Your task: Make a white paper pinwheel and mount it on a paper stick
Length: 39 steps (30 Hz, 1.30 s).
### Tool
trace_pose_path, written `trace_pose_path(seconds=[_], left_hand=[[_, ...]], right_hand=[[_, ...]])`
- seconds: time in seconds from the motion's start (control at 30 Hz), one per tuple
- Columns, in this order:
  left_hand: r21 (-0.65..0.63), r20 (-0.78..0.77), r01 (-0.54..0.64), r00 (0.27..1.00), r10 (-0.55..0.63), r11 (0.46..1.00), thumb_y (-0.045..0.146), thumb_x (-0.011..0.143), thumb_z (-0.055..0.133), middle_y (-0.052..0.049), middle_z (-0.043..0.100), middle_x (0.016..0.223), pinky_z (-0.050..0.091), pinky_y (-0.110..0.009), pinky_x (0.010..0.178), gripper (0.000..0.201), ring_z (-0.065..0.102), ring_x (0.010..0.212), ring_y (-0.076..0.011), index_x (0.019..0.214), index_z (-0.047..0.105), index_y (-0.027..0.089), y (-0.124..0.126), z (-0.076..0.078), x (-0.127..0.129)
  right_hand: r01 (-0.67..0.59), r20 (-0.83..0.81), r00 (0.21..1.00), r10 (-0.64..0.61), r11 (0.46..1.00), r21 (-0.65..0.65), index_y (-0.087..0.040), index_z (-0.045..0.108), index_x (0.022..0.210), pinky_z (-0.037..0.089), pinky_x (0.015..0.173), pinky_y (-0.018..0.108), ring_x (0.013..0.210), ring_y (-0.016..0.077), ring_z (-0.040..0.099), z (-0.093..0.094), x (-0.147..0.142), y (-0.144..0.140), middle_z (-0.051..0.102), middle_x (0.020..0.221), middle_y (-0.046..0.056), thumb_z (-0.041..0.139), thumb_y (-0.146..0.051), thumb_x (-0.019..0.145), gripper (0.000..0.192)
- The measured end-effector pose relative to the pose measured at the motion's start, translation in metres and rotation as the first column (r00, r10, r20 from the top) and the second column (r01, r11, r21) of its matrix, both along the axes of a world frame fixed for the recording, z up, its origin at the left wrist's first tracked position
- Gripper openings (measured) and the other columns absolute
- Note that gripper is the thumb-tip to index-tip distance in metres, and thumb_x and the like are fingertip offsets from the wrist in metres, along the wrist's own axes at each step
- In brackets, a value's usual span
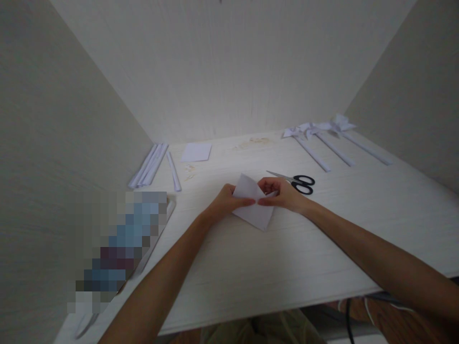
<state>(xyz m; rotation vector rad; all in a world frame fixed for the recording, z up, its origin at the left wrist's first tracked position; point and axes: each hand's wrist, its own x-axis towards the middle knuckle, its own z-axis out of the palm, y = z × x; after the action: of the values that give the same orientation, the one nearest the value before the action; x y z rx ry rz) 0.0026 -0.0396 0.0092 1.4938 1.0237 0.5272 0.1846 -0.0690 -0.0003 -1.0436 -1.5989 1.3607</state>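
Observation:
Between my two hands is a white sheet of paper [255, 216], tilted so that one corner points up and another down toward me. My left hand [229, 202] grips its left side, thumb across the front and the other fingers hidden behind. On the right side my right hand [278, 193] pinches the paper, its thumb tip close to the left thumb near the middle. A fold or flap seems to stick out by the right fingers. Just beyond my right hand lies a pair of scissors [301, 184] with black handles, its blades pointing left.
Several rolled paper tubes [149, 165] lie at the back left, with a single tube [174, 171] beside them. A square paper stack [196, 152] is near the wall. Paper flowers on stems [337, 143] lie back right. A blurred-out object [132, 234] occupies the left edge.

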Motion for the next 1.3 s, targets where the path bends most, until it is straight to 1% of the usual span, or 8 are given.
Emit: trace_pose_path(seconds=[0.17,0.27,0.4,0.53,0.7,1.03,1.2,1.3], left_hand=[[0.032,0.015,-0.02,1.0,0.02,0.999,0.025,0.053,0.07,-0.002,0.063,0.058,0.042,-0.021,0.049,0.021,0.055,0.052,-0.011,0.067,0.066,0.009,-0.002,0.001,0.001],[0.045,0.002,-0.019,1.0,0.019,0.999,0.027,0.054,0.07,-0.003,0.063,0.059,0.042,-0.021,0.049,0.022,0.056,0.053,-0.0119,0.066,0.066,0.009,-0.002,0.001,0.002],[0.075,-0.045,0.031,0.999,-0.028,0.997,0.029,0.056,0.068,-0.004,0.064,0.063,0.043,-0.021,0.05,0.023,0.057,0.055,-0.0126,0.068,0.065,0.009,-0.002,0.001,0.003],[0.125,-0.13,0.048,0.991,-0.032,0.991,0.029,0.055,0.068,-0.004,0.063,0.063,0.041,-0.021,0.049,0.025,0.055,0.056,-0.013,0.069,0.065,0.009,-0.002,0.002,0.002],[0.083,-0.116,0.092,0.99,-0.082,0.992,0.029,0.054,0.068,-0.004,0.062,0.063,0.041,-0.022,0.051,0.026,0.055,0.056,-0.0129,0.07,0.064,0.009,-0.001,0.004,0.001],[0.044,-0.098,0.056,0.994,-0.051,0.997,0.03,0.056,0.067,-0.005,0.063,0.063,0.041,-0.022,0.049,0.023,0.055,0.055,-0.0131,0.067,0.063,0.01,-0.003,0.005,0.003],[0.055,-0.083,0.01,0.997,-0.005,0.998,0.028,0.056,0.067,-0.004,0.063,0.06,0.041,-0.021,0.048,0.021,0.055,0.053,-0.0129,0.065,0.063,0.009,-0.003,0.003,0.004],[0.016,-0.008,-0.082,0.997,0.082,0.996,0.027,0.056,0.068,-0.004,0.064,0.063,0.043,-0.023,0.051,0.023,0.057,0.055,-0.0134,0.068,0.064,0.009,-0.004,0.001,0.004]], right_hand=[[-0.004,0.097,0.995,-0.004,0.997,0.078,-0.016,0.054,0.073,0.04,0.058,0.023,0.066,0.0116,0.053,0.004,-0.003,-0.003,0.057,0.071,0.0,0.068,-0.028,0.059,0.023],[0.036,0.144,0.988,-0.049,0.995,0.093,-0.015,0.054,0.067,0.037,0.052,0.022,0.059,0.0106,0.05,0.002,-0.005,-0.003,0.054,0.064,-0.001,0.064,-0.035,0.063,0.022],[0.111,0.17,0.978,-0.122,0.991,0.071,-0.015,0.054,0.061,0.028,0.042,0.021,0.047,0.0081,0.04,-0.004,-0.008,-0.002,0.047,0.052,-0.002,0.054,-0.043,0.069,0.029],[0.123,0.159,0.979,-0.125,0.992,0.02,-0.014,0.055,0.061,0.027,0.042,0.022,0.045,0.0079,0.038,-0.007,-0.008,-0.001,0.046,0.05,-0.002,0.057,-0.043,0.066,0.029],[0.132,0.158,0.979,-0.131,0.991,0.001,-0.014,0.058,0.064,0.029,0.043,0.022,0.046,0.0085,0.041,-0.005,-0.007,-0.001,0.048,0.053,-0.002,0.059,-0.041,0.065,0.028],[0.134,0.165,0.977,-0.133,0.991,0.01,-0.014,0.058,0.064,0.03,0.045,0.023,0.048,0.0088,0.041,-0.003,-0.007,-0.002,0.048,0.054,-0.002,0.06,-0.037,0.065,0.023],[0.149,0.117,0.982,-0.148,0.989,0.0,-0.015,0.055,0.06,0.03,0.045,0.023,0.049,0.009,0.042,-0.004,-0.008,-0.001,0.048,0.053,-0.002,0.063,-0.039,0.062,0.025],[0.197,-0.096,0.975,-0.2,0.98,-0.04,-0.017,0.055,0.07,0.034,0.048,0.023,0.054,0.01,0.047,-0.005,-0.008,0.0,0.052,0.062,-0.001,0.063,-0.042,0.062,0.027]])
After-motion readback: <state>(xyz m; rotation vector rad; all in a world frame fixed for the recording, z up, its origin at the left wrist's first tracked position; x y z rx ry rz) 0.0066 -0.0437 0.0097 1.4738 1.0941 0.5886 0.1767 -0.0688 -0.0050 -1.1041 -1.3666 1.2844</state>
